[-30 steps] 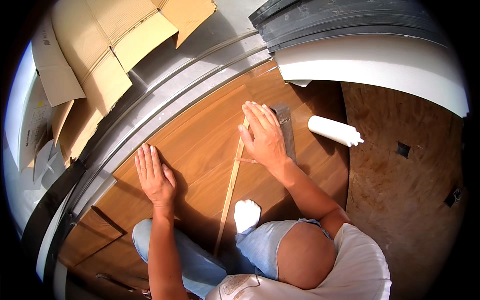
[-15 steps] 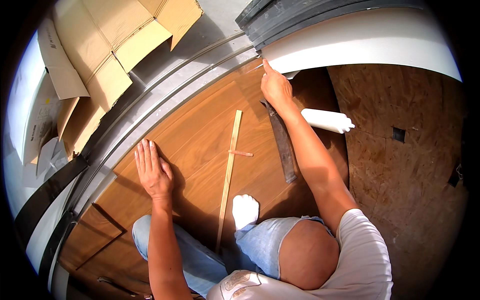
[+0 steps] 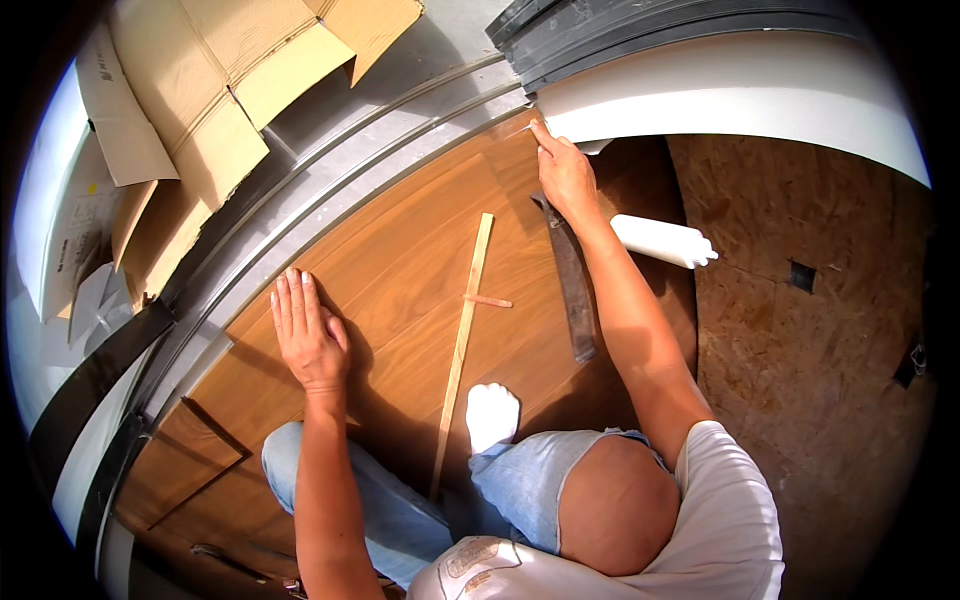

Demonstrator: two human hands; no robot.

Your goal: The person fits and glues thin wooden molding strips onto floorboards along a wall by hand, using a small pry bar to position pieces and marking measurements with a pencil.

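My left hand (image 3: 313,335) lies flat on the brown wood-look floor planks (image 3: 400,260), fingers stretched out toward the curved metal door track. Reaching to the far corner, my right hand (image 3: 568,180) puts its outstretched index finger on the planks beside the white wall base; its other fingers are curled and partly hidden. A thin pale streak shows by that fingertip, too small to make out. Close to my right forearm are a dark flat metal bar (image 3: 568,285) and a white cartridge-like tube (image 3: 660,241). A narrow wooden strip (image 3: 462,350) with a short reddish stick (image 3: 490,301) across it lies between my arms.
Metal door tracks (image 3: 330,185) border the planks at the far left. Beyond them lie opened cardboard boxes (image 3: 190,80). A white wall panel (image 3: 730,95) stands at the far right, above bare chipboard (image 3: 790,370). A separate plank piece (image 3: 185,455) is at the left.
The view has shifted slightly. My right fingertip has moved a little way along the planks, away from the wall corner. My left hand stays flat in place.
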